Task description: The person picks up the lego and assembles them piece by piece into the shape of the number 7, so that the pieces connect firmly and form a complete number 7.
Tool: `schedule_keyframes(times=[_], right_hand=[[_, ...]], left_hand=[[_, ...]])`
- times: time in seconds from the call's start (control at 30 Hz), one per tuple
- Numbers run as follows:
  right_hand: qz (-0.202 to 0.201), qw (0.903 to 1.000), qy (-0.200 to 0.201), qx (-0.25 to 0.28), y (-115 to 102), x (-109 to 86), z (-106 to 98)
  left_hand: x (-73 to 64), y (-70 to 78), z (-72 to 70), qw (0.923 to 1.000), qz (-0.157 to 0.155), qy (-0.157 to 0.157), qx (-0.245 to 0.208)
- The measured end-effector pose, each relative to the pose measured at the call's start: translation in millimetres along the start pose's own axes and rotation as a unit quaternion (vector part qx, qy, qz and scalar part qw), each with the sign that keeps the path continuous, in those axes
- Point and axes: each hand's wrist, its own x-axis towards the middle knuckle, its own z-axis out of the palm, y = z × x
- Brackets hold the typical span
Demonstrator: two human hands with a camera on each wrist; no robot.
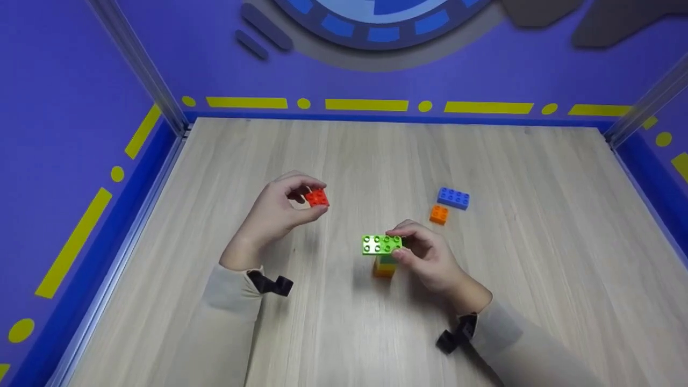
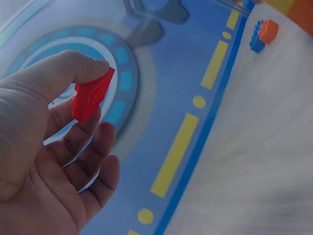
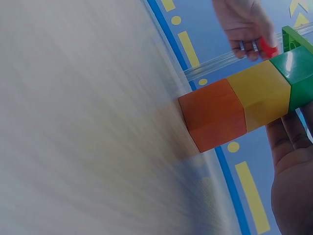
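My left hand (image 1: 271, 207) pinches a small red toy brick (image 1: 317, 197) between thumb and fingers, raised over the table's left-centre. The left wrist view shows that red brick (image 2: 90, 95) side-on, with the other fingers loosely bent below it. With thumb and fingertips, my right hand (image 1: 430, 258) grips the right end of a long light-green brick (image 1: 376, 244). This brick tops a tower whose lower part shows beneath it. In the right wrist view the tower has an orange brick (image 3: 212, 115) lowest, then a yellow brick (image 3: 259, 93) and a darker green brick (image 3: 296, 73).
A blue eight-stud brick (image 1: 453, 198) and a small orange brick (image 1: 438, 214) lie on the wooden table (image 1: 510, 301), beyond my right hand. Blue-purple panels (image 1: 365, 80) with yellow dashes enclose the table at the back and sides.
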Motion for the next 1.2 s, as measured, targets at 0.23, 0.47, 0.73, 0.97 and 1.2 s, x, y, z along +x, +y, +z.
schedule_keyframes(times=[0.23,0.47,0.73,0.97,1.2], right_hand=[[-0.008,1.0,-0.002,-0.004,1,0.4,-2],[-0.006,0.9999,-0.005,-0.01,1,0.9,-1],[-0.001,0.9999,-0.008,-0.011,-1,1.1,-2],[-0.001,0.9999,-0.01,-0.009,0,1.2,-1],[0.004,0.9998,-0.005,-0.021,-1,1.3,-1]], left_hand=[[-9.6,24.2,6.5,0.9989,0.025,-0.037,0.016],[-11.9,27.2,13.4,0.9975,0.005,-0.07,-0.004],[-12.0,26.4,20.5,0.9931,-0.013,-0.116,0.003],[-10.6,23.2,27.4,0.9889,-0.005,-0.148,0.013],[-9.4,22.5,33.5,0.9855,-0.002,-0.17,0.006]])
